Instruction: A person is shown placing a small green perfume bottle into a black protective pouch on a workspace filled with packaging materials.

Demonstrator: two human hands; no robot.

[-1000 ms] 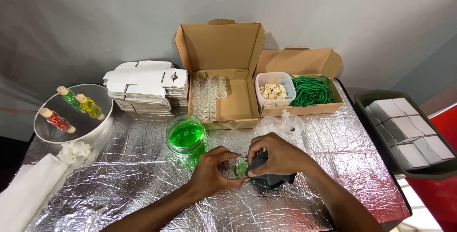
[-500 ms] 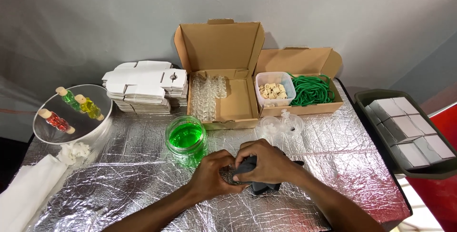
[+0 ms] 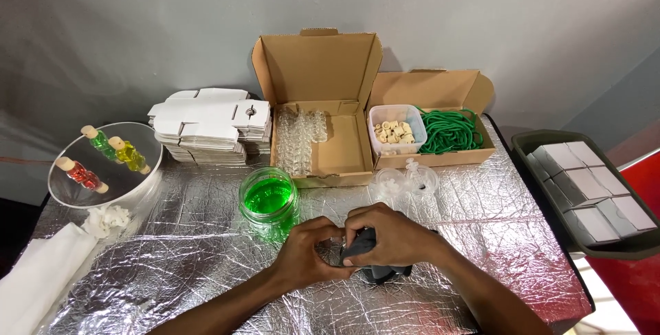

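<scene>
My left hand [image 3: 307, 254] and my right hand [image 3: 390, 237] meet low in the middle of the foil-covered table [image 3: 172, 266]. Both are closed around a dark grey cloth [image 3: 375, 271], with the fingers pressed together over it. Whatever is wrapped inside the cloth is hidden. Just left of my hands, about a hand's width away, stands a glass jar of green liquid [image 3: 268, 201].
Behind are an open cardboard box of small clear bottles [image 3: 297, 139] and a second box with green cords [image 3: 450, 131] and a tub of corks [image 3: 397, 131]. Flat white cartons [image 3: 206, 125] are stacked at left, beside a clear round dish [image 3: 137, 182] holding three filled bottles. A grey tray of white boxes [image 3: 584, 187] sits right.
A small green item seen between my fingers a second ago is now covered by the dark cloth. My hands have closed tighter together over it.
</scene>
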